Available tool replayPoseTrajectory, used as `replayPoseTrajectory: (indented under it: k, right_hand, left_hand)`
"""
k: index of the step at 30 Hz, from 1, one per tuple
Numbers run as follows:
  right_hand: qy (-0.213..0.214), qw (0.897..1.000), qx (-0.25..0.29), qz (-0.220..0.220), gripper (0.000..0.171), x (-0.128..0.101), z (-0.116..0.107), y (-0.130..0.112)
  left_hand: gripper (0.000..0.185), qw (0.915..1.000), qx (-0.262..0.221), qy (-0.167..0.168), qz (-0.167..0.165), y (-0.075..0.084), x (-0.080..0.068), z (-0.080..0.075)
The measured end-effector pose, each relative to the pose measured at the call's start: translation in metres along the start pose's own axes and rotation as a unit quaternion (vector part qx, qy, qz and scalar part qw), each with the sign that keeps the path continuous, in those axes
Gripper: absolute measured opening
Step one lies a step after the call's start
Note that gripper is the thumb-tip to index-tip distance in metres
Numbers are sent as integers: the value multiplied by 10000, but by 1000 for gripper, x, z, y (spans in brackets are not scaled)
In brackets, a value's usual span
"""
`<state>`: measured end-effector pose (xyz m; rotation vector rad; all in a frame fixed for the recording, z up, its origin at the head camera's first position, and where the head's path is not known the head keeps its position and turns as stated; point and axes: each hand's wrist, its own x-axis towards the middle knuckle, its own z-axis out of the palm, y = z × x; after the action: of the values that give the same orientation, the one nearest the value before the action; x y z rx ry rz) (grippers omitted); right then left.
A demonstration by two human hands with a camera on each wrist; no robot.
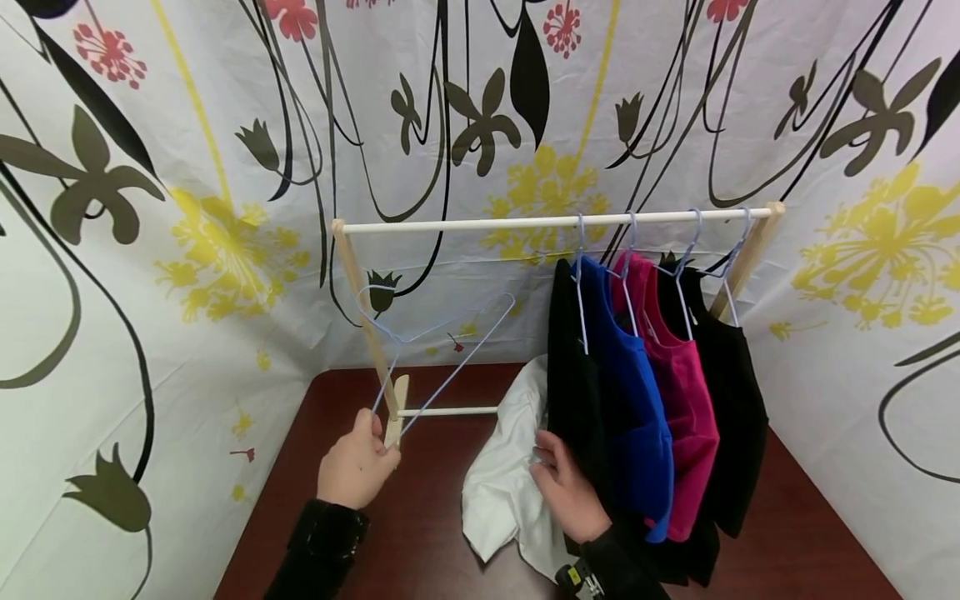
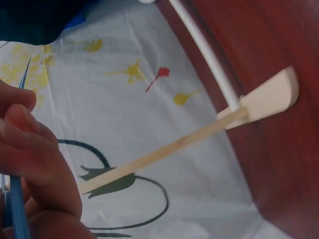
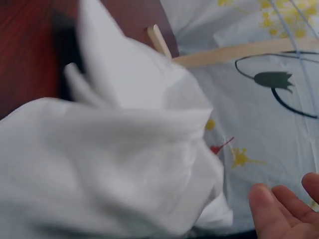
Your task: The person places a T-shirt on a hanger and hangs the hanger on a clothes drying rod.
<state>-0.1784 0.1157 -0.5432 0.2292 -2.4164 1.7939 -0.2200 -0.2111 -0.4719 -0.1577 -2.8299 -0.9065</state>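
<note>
A: Head view. Left hand (image 1: 356, 467) is up at the foot of the wooden rack (image 1: 555, 222), fingers curled round the lower corner of a pale blue wire hanger (image 1: 427, 350). The hanger is empty, tilted, hook uppermost, and crosses in front of the rack's left post.

B: Right hand?

A: Right hand (image 1: 566, 492) is laid against the white garment (image 1: 506, 471), fingers fairly straight, not clenched. The garment is a crumpled heap on the dark red surface (image 1: 787, 533), just left of the hanging clothes.

B: On the rail?

A: Four hangers at the right end, carrying a black top (image 1: 566, 375), a blue top (image 1: 637, 400), a magenta top (image 1: 686, 392) and another black top (image 1: 738, 408) (all bunched close, touching).

B: Left wrist view.

A: The left hand's fingers (image 2: 35, 154) pinch the blue wire of the hanger (image 2: 20, 214) at the lower left. Behind them, the rack's post slants across to its wooden foot (image 2: 269, 97) on the surface; the white lower bar (image 2: 204, 50) joins there. The flowered backdrop (image 2: 149, 124) fills the rest.

B: Right wrist view.

A: The white garment (image 3: 109, 159) fills most of the frame, blurred. The right hand's fingertips (image 3: 266, 204) show at the lower right, relaxed and beside the cloth; I see no grip on it here. Post and hanger wire lie faint beyond.
</note>
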Motion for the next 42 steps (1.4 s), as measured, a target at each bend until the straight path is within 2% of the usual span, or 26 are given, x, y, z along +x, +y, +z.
replayPoseTrajectory:
  k: [4,6,8,11,15,19,22,24,28,29,32,33,37,40,42]
  right_hand:
    - [110,9960,68,-886,50,22,18,-6]
    - [222,9925,-239,-1176,51,36,27,-9]
    - [272,9880,-819,-1284,52,52,33,-12]
    - [119,9745,-1899,-1185,53,75,39,-13]
    - [-279,9430,-3161,-1008,56,106,48,-10]
    - [-551,9093,-4070,-670,63,129,52,1]
    - [-481,8913,-4492,-380,67,141,50,17]
    - [-356,8830,-4674,-230,64,144,47,31]
    - [-209,8738,-4857,-84,37,144,42,59]
    - [-153,8746,-4845,-96,30,143,41,65]
    - [-159,8791,-4764,-4,27,141,35,75]
    - [-132,8871,-4613,35,28,141,33,76]
    - [38,9370,-3481,292,31,143,25,64]
    - [222,9773,-2081,336,30,146,22,49]
    - [167,9949,-953,293,31,148,21,40]
  left_hand:
    - [31,9997,-77,-69,-198,-2,-7,11]
    - [32,9995,-122,-107,-282,-2,-10,15]
    - [33,9992,-176,-134,-321,-2,-13,19]
    - [34,9992,-215,-165,-280,-1,-15,24]
    - [35,9990,-280,-232,-251,1,-18,30]
    - [34,9982,-421,-325,-270,3,-21,34]
    - [34,9972,-572,-411,-239,5,-22,37]
    - [34,9963,-643,-503,-250,6,-23,40]
    - [34,9949,-669,-677,-343,7,-23,44]
    - [34,9945,-684,-712,-352,7,-23,45]
    - [33,9939,-702,-784,-319,7,-23,46]
    - [33,9939,-707,-798,-297,7,-23,46]
    - [33,9942,-721,-760,-253,8,-21,45]
    - [33,9944,-742,-691,-286,8,-20,44]
    - [33,9947,-739,-653,-287,8,-20,43]
